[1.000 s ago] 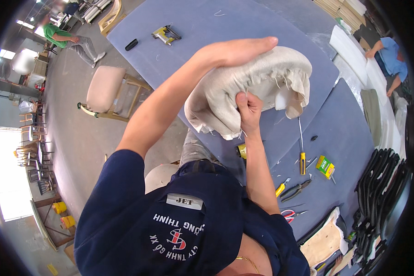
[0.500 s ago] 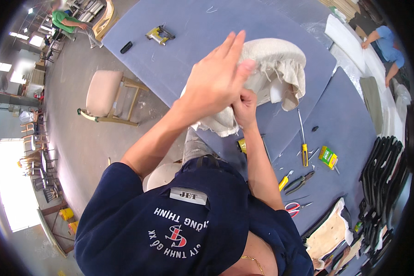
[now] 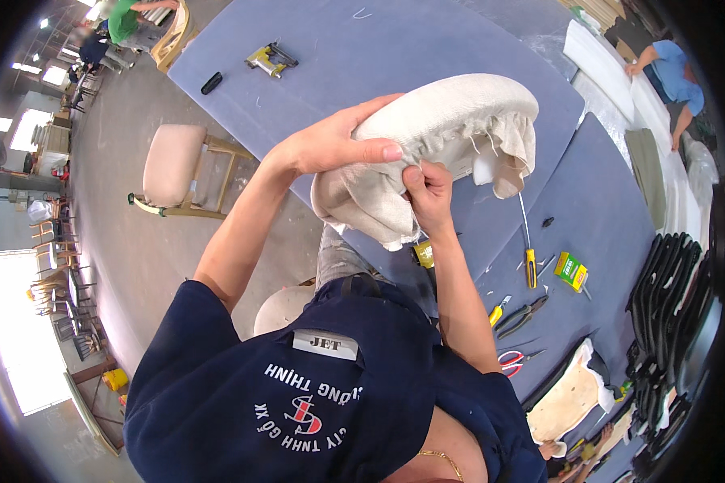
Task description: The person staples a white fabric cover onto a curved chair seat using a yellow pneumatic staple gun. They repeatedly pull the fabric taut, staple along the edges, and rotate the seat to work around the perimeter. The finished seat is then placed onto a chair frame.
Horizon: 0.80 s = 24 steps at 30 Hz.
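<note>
Head camera shows me a curved, padded piece wrapped in cream woven fabric [image 3: 459, 98], its frayed edge gathered, at the centre of the frame above the blue-grey tabletop [image 3: 427, 44]. I see the bare left hand [image 3: 326, 145] partly spread, gripping the piece's left part, thumb along the near face and fingers over the far side, their tips hidden from me. The bare right hand [image 3: 431, 195] is curled narrow at the piece's lower middle, holding the gathered cloth, thumb on top. I find a yellow-handled screwdriver [image 3: 531, 270] right of centre, a yellow-and-black staple gun [image 3: 271, 60] upper left
</note>
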### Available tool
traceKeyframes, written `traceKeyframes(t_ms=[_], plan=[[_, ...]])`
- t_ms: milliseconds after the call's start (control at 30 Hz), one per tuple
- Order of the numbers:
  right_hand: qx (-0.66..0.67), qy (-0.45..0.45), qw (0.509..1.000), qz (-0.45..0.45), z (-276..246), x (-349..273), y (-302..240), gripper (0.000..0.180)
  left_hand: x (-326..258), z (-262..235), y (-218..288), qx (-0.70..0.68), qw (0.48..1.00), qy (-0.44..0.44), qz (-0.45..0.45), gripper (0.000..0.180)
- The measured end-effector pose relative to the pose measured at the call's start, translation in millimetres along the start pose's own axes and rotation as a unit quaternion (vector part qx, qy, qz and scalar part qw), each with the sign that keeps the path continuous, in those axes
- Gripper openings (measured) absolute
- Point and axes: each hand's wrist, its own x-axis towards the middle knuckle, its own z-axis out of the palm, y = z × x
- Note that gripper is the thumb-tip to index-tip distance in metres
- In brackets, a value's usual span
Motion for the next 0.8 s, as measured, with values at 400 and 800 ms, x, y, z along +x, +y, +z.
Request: traceKeyframes(t_ms=[400, 800], plan=[[-0.164, 0.063, 0.984, -0.024, 10, -1, -26, 0.053, -3, 15, 13, 0.075, 0.996, 0.034, 0.039, 0.097], [-0.134, 0.064, 0.987, -0.056, 6, 12, -13, 0.054, 69, 11, 34, 0.197, 0.978, 0.035, 0.062, 0.092]])
